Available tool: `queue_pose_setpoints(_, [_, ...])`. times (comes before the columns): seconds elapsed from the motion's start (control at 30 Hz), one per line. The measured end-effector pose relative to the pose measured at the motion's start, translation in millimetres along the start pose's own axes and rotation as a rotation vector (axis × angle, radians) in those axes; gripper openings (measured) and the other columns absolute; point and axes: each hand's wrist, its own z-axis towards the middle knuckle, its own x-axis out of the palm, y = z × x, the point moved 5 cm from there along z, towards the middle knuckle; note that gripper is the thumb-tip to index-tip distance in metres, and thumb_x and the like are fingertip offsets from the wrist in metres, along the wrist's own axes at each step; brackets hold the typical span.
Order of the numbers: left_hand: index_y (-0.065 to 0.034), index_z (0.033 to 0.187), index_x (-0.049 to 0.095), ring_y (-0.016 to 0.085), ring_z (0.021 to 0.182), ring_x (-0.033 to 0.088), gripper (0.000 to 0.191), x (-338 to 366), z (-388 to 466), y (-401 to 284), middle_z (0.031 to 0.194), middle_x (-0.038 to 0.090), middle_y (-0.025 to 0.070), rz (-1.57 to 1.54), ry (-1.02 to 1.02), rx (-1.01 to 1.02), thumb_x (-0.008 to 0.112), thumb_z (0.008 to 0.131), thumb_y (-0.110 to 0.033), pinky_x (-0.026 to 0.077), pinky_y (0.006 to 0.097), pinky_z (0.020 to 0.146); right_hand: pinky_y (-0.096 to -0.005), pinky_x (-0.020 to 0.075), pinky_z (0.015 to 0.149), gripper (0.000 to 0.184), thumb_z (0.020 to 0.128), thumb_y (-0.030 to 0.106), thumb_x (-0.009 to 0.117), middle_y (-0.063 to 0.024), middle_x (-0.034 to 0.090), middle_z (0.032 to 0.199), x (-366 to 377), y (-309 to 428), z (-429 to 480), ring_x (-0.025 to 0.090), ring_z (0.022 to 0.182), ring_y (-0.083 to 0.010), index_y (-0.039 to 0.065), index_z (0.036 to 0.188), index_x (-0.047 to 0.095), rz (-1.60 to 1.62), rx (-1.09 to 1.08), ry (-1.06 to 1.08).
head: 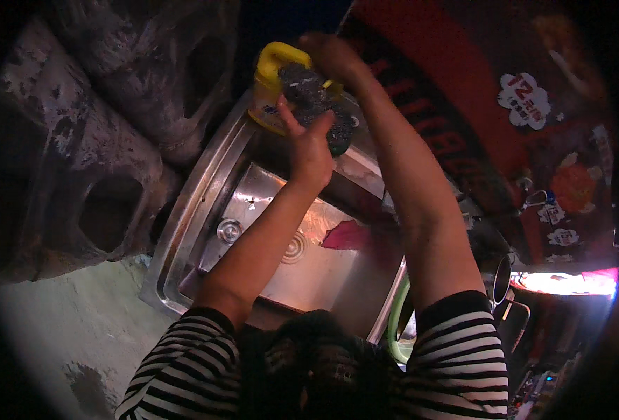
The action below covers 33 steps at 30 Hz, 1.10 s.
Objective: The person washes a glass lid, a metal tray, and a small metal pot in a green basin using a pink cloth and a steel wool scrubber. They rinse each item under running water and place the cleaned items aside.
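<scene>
At the far end of a stainless steel sink, my left hand is raised with its thumb and a finger spread against a dark, speckled item, perhaps a scouring pad or a filled bag. Right beside that item stands a yellow plastic jug with a thick handle and a label. My right hand is above and to the right, at the jug's top; its fingers are blurred and dark, so its hold is unclear. A pink-red cloth or sheet lies in the sink, near the round drain.
Large, grimy metal ducts or tanks with openings rise on the left. A red printed banner hangs on the right. A green-rimmed basin and a metal container are at the right of the sink. A pale surface lies at lower left.
</scene>
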Motion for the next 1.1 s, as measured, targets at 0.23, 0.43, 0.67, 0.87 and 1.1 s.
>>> queue_pose_setpoints(0.23, [-0.0180, 0.144, 0.035, 0.028, 0.119, 0.052, 0.073, -13.3, -9.3, -24.3, 0.133, 0.051, 0.0107, -0.079, -0.010, -0.035, 0.063, 0.081, 0.006, 0.043, 0.0441, 0.104, -0.0411, 0.0489, 0.099, 0.040, 0.102, 0.032, 0.048, -0.0151, 0.063, 0.128, -58.1, 16.5, -42.3, 0.062, 0.115, -0.0301, 0.009, 0.133, 0.056, 0.459, 0.196, -0.418])
queue_pose_setpoints(0.43, [0.0054, 0.143, 0.037, 0.038, 0.137, 0.041, 0.056, -52.2, -123.9, -48.8, 0.143, 0.048, 0.0230, -0.187, 0.256, -0.498, 0.051, 0.093, -0.017, 0.025, 0.0577, 0.118, -0.0354, 0.0411, 0.106, 0.056, 0.099, 0.039, 0.057, -0.0147, 0.056, 0.137, -57.6, 90.1, -271.0, 0.053, 0.126, -0.0234, 0.006, 0.143, 0.046, 1.109, 0.134, -0.766])
queue_pose_setpoints(0.67, [-0.0030, 0.131, 0.055, 0.020, 0.118, 0.056, 0.036, -77.3, -301.2, 43.1, 0.127, 0.061, 0.0079, 0.263, 0.153, -0.857, 0.054, 0.098, -0.018, 0.040, 0.0387, 0.106, -0.0385, 0.0370, 0.109, 0.076, 0.095, 0.029, 0.065, -0.0109, 0.044, 0.147, 66.2, 163.3, -527.0, 0.044, 0.133, -0.0236, 0.011, 0.156, 0.023, 2.107, 0.614, -0.528])
queue_pose_setpoints(0.87, [-0.0031, 0.143, 0.042, 0.020, 0.130, 0.047, 0.048, -25.2, -407.4, 132.6, 0.144, 0.049, 0.0083, 0.552, 0.502, -0.846, 0.048, 0.103, -0.027, 0.033, 0.0378, 0.111, -0.0319, 0.0486, 0.092, 0.066, 0.084, 0.005, 0.071, -0.0080, 0.061, 0.114, 53.5, 89.8, -680.7, 0.060, 0.101, -0.0164, 0.009, 0.143, 0.041, 1.971, 0.810, -0.810])
queue_pose_setpoints(1.1, [-0.0016, 0.138, 0.046, 0.024, 0.124, 0.054, 0.044, -27.1, -429.0, 242.8, 0.135, 0.056, 0.0129, 0.656, 0.250, -0.811, 0.048, 0.104, -0.029, 0.040, 0.0402, 0.107, -0.0314, 0.0504, 0.088, 0.050, 0.081, 0.010, 0.071, -0.0099, 0.064, 0.111, 14.0, -35.3, -765.9, 0.061, 0.098, -0.0159, 0.006, 0.128, 0.058, 1.152, 0.947, -0.898])
